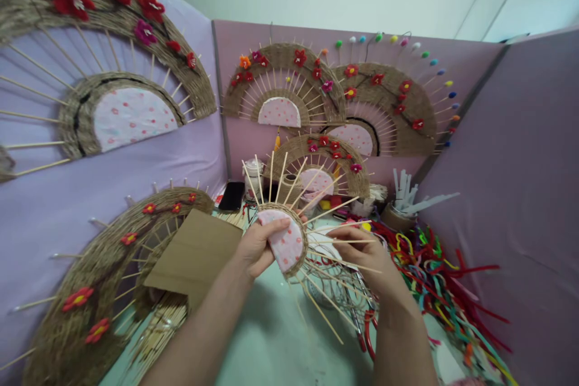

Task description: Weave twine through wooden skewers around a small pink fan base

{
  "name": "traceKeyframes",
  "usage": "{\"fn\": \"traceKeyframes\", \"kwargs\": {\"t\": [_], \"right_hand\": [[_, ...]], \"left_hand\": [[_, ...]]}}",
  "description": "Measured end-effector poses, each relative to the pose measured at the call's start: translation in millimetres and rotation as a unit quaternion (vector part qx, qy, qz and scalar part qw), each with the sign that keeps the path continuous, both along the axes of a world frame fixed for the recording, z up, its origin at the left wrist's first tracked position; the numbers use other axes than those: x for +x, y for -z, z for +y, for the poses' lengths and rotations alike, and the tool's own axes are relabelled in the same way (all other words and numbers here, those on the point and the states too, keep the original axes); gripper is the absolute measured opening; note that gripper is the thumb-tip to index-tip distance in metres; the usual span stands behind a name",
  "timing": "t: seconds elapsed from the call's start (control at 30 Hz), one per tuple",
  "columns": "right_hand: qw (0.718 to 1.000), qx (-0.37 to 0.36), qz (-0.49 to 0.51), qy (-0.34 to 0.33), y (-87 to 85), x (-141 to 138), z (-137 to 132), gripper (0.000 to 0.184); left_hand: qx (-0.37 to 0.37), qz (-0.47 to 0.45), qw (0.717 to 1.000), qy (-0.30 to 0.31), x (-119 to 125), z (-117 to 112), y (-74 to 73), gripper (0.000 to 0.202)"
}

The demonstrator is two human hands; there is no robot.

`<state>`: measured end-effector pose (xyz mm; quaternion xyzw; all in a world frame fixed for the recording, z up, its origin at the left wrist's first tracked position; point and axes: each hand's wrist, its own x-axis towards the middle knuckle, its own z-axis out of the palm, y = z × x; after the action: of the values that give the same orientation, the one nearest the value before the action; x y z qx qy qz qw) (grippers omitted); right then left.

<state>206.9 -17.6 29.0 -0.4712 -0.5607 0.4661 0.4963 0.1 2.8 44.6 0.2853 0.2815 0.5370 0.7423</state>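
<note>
My left hand point(257, 247) is closed on a small half-round fan piece point(286, 243): pink spotted fabric edged with a few rows of woven jute, with thin wooden skewers point(337, 208) radiating out from it. My right hand point(362, 253) is to its right, fingers pinched among the skewers at the jute edge; what they pinch is too small to make out. Both hands hold the piece above the pale green table point(275, 338).
Finished jute fans with red flowers hang on the purple walls point(520, 151) and lean at left point(99, 289). A brown cardboard sheet point(194, 256) lies at left. Coloured pipe cleaners point(434, 277) pile at right, red-handled pliers point(367, 332) below my right wrist, a black phone point(232, 195) behind.
</note>
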Motion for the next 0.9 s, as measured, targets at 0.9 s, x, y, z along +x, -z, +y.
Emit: {"fn": "traceKeyframes", "kwargs": {"t": [0.9], "right_hand": [[0.995,0.018,-0.045,-0.091,7.7,-24.5,2.7,0.023]], "left_hand": [[0.022,-0.1,0.988,-0.113,-11.7,6.7,-7.5,0.017]]}}
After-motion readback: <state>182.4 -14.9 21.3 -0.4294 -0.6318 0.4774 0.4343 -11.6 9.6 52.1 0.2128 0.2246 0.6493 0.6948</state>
